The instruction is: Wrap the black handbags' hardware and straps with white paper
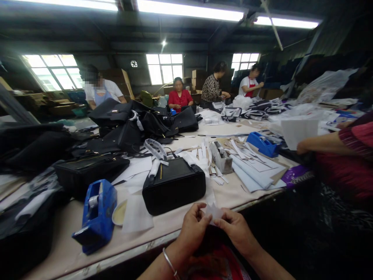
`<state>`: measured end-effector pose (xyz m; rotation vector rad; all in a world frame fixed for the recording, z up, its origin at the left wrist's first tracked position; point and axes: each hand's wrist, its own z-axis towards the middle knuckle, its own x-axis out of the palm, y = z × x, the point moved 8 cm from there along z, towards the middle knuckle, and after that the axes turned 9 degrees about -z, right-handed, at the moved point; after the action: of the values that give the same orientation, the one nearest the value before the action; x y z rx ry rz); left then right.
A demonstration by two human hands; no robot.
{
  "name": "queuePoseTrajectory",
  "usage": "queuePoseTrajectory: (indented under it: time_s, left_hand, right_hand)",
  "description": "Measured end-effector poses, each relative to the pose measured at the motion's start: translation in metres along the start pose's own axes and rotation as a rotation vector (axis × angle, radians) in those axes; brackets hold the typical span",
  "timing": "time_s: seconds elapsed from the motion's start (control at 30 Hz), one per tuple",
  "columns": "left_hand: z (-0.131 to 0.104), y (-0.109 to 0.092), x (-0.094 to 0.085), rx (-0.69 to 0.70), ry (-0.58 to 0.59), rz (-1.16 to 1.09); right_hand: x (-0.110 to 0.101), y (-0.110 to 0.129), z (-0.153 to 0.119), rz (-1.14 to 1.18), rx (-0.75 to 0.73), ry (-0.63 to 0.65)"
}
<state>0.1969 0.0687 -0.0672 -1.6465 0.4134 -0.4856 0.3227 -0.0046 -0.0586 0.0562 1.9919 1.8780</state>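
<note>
Between my two hands, just off the table's front edge, is a small piece of thin white paper (213, 212). My left hand (194, 221) pinches its left side, and a silver bangle circles that wrist. My right hand (235, 226) has the paper's right side between thumb and fingers. Beyond my hands a black handbag (175, 190) lies on the table, its base toward me, with white wrapping on its handle. White sheets (136, 214) lie left of the bag, beside a small round dish (119, 213) and a blue tape dispenser (97, 217).
Black bags (116, 132) are piled at the back left. A grey tape dispenser (222, 157), paper strips and another blue dispenser (262, 144) lie right of centre. At the right, a person's arm (323, 143) reaches over the table; several people work behind it.
</note>
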Motion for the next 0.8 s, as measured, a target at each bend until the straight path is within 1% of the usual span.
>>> queuePoseTrajectory:
  time_s: [0.07,0.1,0.13,0.2,0.27,0.3,0.33,0.37,0.4,0.43,0.5,0.53,0.57,0.6,0.67,0.7,0.73,0.77,0.8]
  left_hand:
    - [0.0,-0.001,-0.001,0.036,0.02,0.074]
    - [-0.001,-0.003,-0.004,0.069,0.011,0.122]
    - [-0.001,-0.006,-0.007,0.11,-0.008,0.185]
    - [-0.005,-0.012,-0.013,0.203,-0.02,0.366]
    - [-0.011,-0.019,-0.012,0.284,0.036,0.588]
    - [-0.016,-0.024,-0.011,0.317,0.072,0.675]
    - [-0.022,-0.031,-0.009,0.352,0.1,0.727]
    - [-0.027,-0.04,-0.007,0.396,0.12,0.746]
    - [-0.034,-0.052,-0.004,0.455,0.135,0.738]
    - [-0.04,-0.065,0.001,0.522,0.162,0.714]
    - [-0.05,-0.085,0.015,0.631,0.282,0.657]
    - [-0.054,-0.091,0.022,0.655,0.363,0.631]
    - [-0.056,-0.094,0.028,0.656,0.44,0.605]
    - [-0.057,-0.095,0.032,0.636,0.507,0.574]
    - [-0.057,-0.091,0.031,0.53,0.595,0.474]
    - [-0.057,-0.087,0.027,0.438,0.608,0.397]
    - [-0.059,-0.083,0.02,0.334,0.603,0.312]
    - [-0.061,-0.078,0.012,0.232,0.582,0.23]
    - [-0.066,-0.075,0.003,0.146,0.548,0.162]
  right_hand:
    - [-0.005,0.0,0.0,0.026,-0.004,-0.016]
    - [-0.011,-0.001,0.0,0.049,0.003,-0.05]
    - [-0.02,-0.002,0.0,0.081,0.012,-0.113]
    - [-0.045,-0.002,-0.003,0.156,0.013,-0.301]
    - [-0.07,0.003,-0.012,0.21,-0.022,-0.47]
    - [-0.079,0.01,-0.017,0.212,-0.051,-0.514]
    - [-0.083,0.018,-0.023,0.191,-0.088,-0.52]
    - [-0.082,0.03,-0.028,0.145,-0.136,-0.492]
    - [-0.077,0.044,-0.033,0.075,-0.2,-0.433]
    - [-0.067,0.059,-0.038,-0.011,-0.279,-0.348]
    - [-0.039,0.087,-0.048,-0.174,-0.47,-0.144]
    - [-0.026,0.096,-0.053,-0.23,-0.551,-0.059]
    - [-0.017,0.102,-0.055,-0.263,-0.605,-0.007]
    - [-0.015,0.105,-0.054,-0.275,-0.631,0.002]
    - [-0.021,0.103,-0.046,-0.29,-0.626,-0.061]
    - [-0.025,0.1,-0.041,-0.321,-0.62,-0.093]
    - [-0.026,0.098,-0.036,-0.371,-0.625,-0.1]
    - [-0.022,0.095,-0.033,-0.43,-0.644,-0.059]
    - [-0.013,0.091,-0.03,-0.476,-0.662,0.028]
